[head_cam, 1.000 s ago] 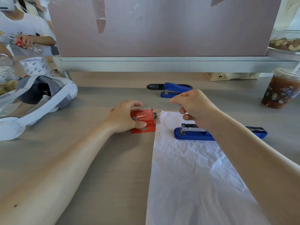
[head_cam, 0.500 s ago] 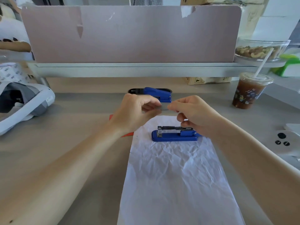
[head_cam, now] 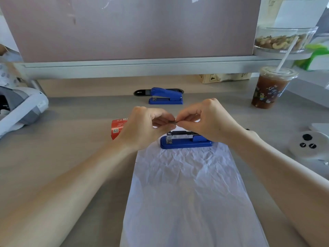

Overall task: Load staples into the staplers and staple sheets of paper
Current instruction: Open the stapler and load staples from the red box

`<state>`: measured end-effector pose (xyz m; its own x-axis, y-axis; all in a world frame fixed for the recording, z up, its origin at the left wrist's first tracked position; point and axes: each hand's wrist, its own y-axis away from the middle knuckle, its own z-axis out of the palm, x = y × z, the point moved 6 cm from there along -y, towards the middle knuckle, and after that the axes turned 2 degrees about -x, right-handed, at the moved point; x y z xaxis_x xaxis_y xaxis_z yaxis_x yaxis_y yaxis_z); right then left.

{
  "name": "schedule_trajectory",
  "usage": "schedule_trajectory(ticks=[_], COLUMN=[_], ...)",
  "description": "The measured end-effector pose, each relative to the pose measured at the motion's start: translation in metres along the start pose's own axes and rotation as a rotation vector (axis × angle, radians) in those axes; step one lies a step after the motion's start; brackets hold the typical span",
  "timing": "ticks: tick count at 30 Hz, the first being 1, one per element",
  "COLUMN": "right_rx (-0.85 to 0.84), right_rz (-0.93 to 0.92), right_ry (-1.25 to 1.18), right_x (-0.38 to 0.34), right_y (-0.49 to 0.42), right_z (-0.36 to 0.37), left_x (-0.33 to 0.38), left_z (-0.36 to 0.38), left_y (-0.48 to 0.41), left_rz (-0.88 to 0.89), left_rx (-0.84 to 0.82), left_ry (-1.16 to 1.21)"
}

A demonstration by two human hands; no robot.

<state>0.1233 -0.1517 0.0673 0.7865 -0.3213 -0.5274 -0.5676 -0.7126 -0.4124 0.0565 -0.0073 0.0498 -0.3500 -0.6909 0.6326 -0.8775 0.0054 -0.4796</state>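
Crumpled white paper sheet lies nearest, flat on the grey wood-grain surface, running up to just below the fingers. On its far end sits a blue plastic stapler with its shiny metal staple channel exposed, right under the fingers. Left hand and right hand meet above it, fingers curled, both pinching a thin dark staple strip between the tips (tiny, hard to make out). A red cardboard staple box peeks out left of the left fingers. Beyond the fingers there's a second blue stapler, closed.
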Motion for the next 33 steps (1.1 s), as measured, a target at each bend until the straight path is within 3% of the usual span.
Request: schedule_trajectory(ticks=[10, 21, 33], right_rx=[-0.124, -0.155, -0.320], right_rz=[0.060, 0.037, -0.010], right_ry=[0.006, 0.070, 0.144], right_x=[0.011, 0.016, 0.021], right_y=[0.007, 0.006, 0.008], right_z=[0.005, 0.009, 0.025], left_x=[-0.026, -0.022, -0.027], left_z=[0.011, 0.013, 0.014], left_y=[0.011, 0.012, 0.011], left_rz=[-0.113, -0.073, -0.080], left_rx=[-0.191, -0.195, -0.221], left_ry=[-0.150, -0.171, -0.180])
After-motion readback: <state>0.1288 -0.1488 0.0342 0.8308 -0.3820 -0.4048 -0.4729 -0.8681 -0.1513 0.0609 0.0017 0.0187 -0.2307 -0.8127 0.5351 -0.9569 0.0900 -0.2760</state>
